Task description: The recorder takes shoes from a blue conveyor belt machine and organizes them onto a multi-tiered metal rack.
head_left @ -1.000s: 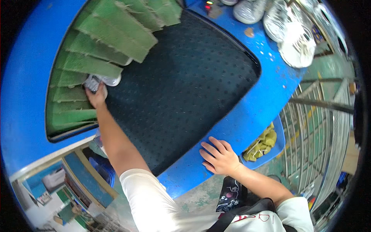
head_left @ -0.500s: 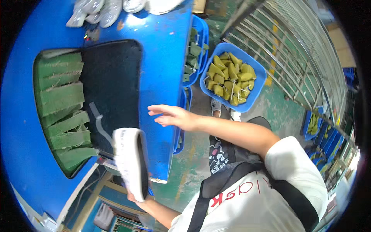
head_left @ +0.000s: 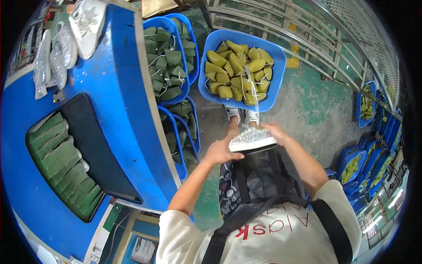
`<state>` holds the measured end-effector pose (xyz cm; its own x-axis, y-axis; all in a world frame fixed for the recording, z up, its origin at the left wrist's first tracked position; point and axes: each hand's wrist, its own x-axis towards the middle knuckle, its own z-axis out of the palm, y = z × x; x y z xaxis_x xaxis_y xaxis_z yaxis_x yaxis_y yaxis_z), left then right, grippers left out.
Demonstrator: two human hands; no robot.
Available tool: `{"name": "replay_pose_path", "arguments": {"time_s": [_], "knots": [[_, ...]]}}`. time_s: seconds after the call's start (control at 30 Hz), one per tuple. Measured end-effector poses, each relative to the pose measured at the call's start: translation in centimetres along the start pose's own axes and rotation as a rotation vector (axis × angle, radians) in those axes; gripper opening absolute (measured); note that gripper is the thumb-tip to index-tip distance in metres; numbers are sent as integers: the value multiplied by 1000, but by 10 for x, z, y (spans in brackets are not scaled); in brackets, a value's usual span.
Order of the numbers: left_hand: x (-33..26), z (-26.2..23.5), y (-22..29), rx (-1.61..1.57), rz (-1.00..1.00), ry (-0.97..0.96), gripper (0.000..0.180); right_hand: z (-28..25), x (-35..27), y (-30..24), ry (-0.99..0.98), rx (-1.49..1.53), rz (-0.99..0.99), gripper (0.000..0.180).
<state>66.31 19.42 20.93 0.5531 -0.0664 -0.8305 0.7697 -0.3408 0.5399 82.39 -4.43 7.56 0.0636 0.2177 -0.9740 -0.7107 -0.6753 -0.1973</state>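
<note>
A white-soled shoe (head_left: pixel 251 141), its upper covered in shiny crinkled clear film, is held in front of my body, above my feet. My left hand (head_left: pixel 220 152) grips its left end, with the thumb along the dark underside. At the shoe's upper right, my right hand (head_left: pixel 276 133) has its fingers closed against it. A small olive patch shows beside those fingers; what it belongs to is unclear. From there a pale, blurred strip (head_left: pixel 256 94) rises across the front of a blue bin (head_left: pixel 202 75) full of olive-yellow shoe lasts (head_left: pixel 237 64).
To the left stands a blue workbench (head_left: pixel 127 88) with a dark opening holding a row of green strips (head_left: pixel 66 163). Film-wrapped shoes (head_left: pixel 66 44) lie on its far end. Bins of green lasts (head_left: pixel 165 66) line its side. A metal rail (head_left: pixel 303 53) runs at upper right.
The shoe has moved from the bench edge to the front of my body. My right hand, open and apart before, now closes at the shoe. The view has turned rightward.
</note>
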Motion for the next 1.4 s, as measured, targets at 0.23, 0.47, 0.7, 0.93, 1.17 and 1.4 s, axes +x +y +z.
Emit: {"name": "replay_pose_path", "arguments": {"time_s": [0.23, 0.47, 0.7, 0.93, 1.17, 1.4], "knots": [[-25, 55, -41, 85, -325, -204, 76, 56, 3, 126, -234, 237, 440, 56], [-13, 50, -12, 174, -219, -78, 75, 25, -33, 78, -95, 169, 121, 62], [-8, 52, -33, 40, -302, 91, 75, 39, 63, 80, -404, 159, 177, 41], [-1, 70, -73, 38, -330, -154, 79, 53, 32, 124, -358, 182, 512, 32], [-142, 46, 73, -193, -146, 19, 67, 19, -137, 23, -601, -111, 426, 58], [-273, -86, 189, 288, 282, 502, 60, 38, -325, -150, -573, -14, -537, 52]]}}
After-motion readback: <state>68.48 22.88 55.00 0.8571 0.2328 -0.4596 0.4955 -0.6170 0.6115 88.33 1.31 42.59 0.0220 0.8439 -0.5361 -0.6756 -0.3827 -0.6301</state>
